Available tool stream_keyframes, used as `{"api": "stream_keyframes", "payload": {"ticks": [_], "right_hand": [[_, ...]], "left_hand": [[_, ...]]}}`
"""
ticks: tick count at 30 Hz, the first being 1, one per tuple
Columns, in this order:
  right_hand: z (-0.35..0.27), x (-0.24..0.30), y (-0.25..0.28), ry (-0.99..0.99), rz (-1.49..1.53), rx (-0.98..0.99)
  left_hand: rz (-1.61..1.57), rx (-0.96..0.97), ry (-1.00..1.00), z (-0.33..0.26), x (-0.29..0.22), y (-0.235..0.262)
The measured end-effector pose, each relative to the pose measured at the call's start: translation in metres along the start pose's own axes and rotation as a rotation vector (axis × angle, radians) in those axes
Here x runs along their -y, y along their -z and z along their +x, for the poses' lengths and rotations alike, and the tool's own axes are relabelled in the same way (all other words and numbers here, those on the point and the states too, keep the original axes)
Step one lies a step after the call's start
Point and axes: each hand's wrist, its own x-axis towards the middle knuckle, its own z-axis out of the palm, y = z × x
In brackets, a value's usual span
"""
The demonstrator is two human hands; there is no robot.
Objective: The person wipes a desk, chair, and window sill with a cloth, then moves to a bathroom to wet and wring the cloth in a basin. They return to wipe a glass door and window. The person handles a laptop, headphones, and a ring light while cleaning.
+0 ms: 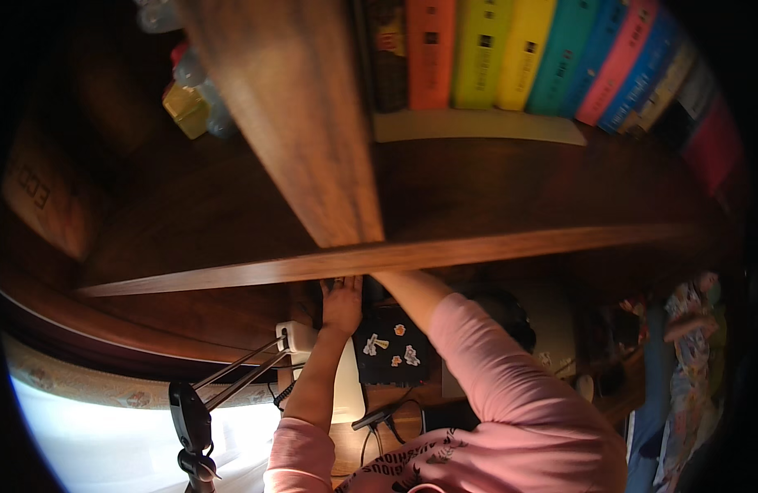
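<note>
The left hand (342, 310) and hidden right hand reach under a long brown wooden shelf (477, 249). I can't tell if fingers grip; the next move likely needs touch.

Home study, wooden shelf (445, 253), bright books (527, 57)

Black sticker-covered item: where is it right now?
In the head view, the black sticker-covered item shows in the lower middle, below the shelf edge, between the left hand and the pink right sleeve.
</note>
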Motion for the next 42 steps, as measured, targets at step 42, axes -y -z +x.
{"api": "stream_keyframes", "payload": {"ticks": [42], "right_hand": [[-0.227,0.177,-0.177,0.026,-0.271,-0.065]], "left_hand": [[-0.762,-0.282,0.549,-0.392,-0.014,0.06]]}}
